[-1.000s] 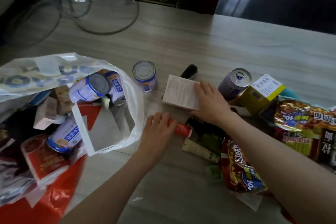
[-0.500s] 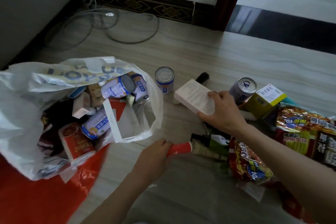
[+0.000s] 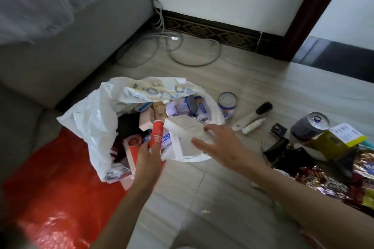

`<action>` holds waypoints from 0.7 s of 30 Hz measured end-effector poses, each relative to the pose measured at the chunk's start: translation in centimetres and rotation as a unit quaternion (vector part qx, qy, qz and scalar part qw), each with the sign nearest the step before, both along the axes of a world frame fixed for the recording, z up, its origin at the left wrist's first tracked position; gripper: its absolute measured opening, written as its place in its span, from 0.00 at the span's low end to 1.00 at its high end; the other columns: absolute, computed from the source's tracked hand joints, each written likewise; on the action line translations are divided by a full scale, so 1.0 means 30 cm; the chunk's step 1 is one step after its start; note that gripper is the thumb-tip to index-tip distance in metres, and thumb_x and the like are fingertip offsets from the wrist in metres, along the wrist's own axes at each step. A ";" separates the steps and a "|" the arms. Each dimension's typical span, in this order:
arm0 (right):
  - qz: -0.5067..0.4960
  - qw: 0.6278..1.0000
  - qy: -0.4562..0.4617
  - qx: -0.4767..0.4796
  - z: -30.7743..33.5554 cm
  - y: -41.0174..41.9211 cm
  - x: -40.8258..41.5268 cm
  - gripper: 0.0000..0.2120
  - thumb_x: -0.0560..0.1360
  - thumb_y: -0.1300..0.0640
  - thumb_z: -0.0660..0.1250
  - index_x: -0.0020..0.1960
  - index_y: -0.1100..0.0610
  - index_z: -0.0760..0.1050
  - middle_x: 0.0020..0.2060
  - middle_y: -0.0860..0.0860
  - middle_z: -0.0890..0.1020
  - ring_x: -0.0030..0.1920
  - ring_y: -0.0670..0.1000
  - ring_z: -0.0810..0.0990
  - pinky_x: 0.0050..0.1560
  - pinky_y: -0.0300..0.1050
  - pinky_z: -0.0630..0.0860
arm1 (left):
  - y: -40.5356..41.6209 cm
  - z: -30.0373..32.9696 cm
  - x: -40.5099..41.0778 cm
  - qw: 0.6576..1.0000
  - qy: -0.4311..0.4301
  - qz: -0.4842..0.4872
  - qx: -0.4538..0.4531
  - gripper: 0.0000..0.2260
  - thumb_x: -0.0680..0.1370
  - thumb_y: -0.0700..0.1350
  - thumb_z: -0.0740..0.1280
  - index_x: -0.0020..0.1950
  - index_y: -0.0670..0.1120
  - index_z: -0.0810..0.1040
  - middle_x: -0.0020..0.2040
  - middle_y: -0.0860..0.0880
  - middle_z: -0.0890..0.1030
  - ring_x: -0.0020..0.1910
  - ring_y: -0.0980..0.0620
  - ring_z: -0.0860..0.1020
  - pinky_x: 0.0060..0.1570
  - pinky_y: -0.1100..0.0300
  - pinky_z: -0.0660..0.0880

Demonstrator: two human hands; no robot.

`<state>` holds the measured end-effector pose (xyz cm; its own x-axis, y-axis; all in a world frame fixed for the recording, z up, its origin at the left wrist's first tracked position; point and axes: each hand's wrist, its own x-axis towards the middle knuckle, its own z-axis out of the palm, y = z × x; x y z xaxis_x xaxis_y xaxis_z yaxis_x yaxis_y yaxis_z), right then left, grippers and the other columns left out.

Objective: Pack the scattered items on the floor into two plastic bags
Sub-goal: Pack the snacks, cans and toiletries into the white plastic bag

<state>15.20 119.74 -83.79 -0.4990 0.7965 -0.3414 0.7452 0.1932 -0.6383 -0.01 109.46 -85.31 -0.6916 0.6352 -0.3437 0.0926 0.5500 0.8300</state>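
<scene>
An open white plastic bag (image 3: 93,119) lies on the floor, filled with cans and boxes. A red plastic bag (image 3: 54,192) lies flat beneath and in front of it. My left hand (image 3: 148,159) holds a red tube (image 3: 156,132) upright over the white bag's mouth. My right hand (image 3: 220,143) grips a white box (image 3: 187,126) over the bag's near right rim. Scattered items remain on the floor to the right: a blue-and-white can (image 3: 227,103), a brush (image 3: 255,114), a small white bottle (image 3: 253,126), a purple can (image 3: 309,127), a yellow box (image 3: 338,139) and snack packets (image 3: 323,182).
A grey sofa (image 3: 66,50) stands at the left, close behind the bags. Cables (image 3: 194,54) loop on the floor near the wall. A dark door frame (image 3: 315,6) rises at the back right. Black items (image 3: 283,151) lie beside the snack packets.
Both hands have moved left from the scattered pile to the white bag's mouth, carrying the red tube and the white box. The view has tilted up and left.
</scene>
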 end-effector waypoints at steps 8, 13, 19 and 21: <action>-0.097 0.989 0.110 0.027 -0.032 0.061 -0.368 0.36 0.63 0.32 0.60 0.61 0.55 0.71 0.66 0.56 0.69 0.67 0.55 0.66 0.65 0.48 0.64 | 0.179 0.002 -0.197 0.996 0.024 0.081 0.035 0.18 0.75 0.52 0.56 0.56 0.41 0.74 0.52 0.41 0.79 0.52 0.39 0.76 0.51 0.48 0.73; -0.008 0.993 0.116 0.007 -0.100 0.056 -0.389 0.24 0.77 0.52 0.61 0.71 0.55 0.63 0.74 0.54 0.57 0.71 0.53 0.64 0.68 0.42 0.59 | 0.200 -0.029 -0.208 0.993 -0.072 0.044 0.085 0.14 0.78 0.49 0.56 0.62 0.52 0.71 0.56 0.47 0.79 0.54 0.48 0.77 0.59 0.48 0.73; 0.063 0.992 0.095 0.045 -0.094 0.072 -0.381 0.23 0.78 0.64 0.54 0.73 0.53 0.60 0.76 0.50 0.50 0.74 0.51 0.58 0.66 0.40 0.60 | 0.140 -0.047 -0.253 0.998 0.009 -0.045 0.046 0.27 0.72 0.56 0.55 0.70 0.50 0.62 0.66 0.45 0.71 0.64 0.45 0.71 0.63 0.44 0.69; 0.055 0.991 0.106 0.067 -0.096 0.061 -0.398 0.23 0.77 0.65 0.55 0.71 0.55 0.62 0.75 0.51 0.53 0.73 0.50 0.59 0.65 0.39 0.61 | 0.133 -0.045 -0.268 0.998 0.045 -0.049 0.011 0.27 0.74 0.55 0.54 0.71 0.46 0.60 0.71 0.40 0.64 0.69 0.39 0.64 0.68 0.41 0.62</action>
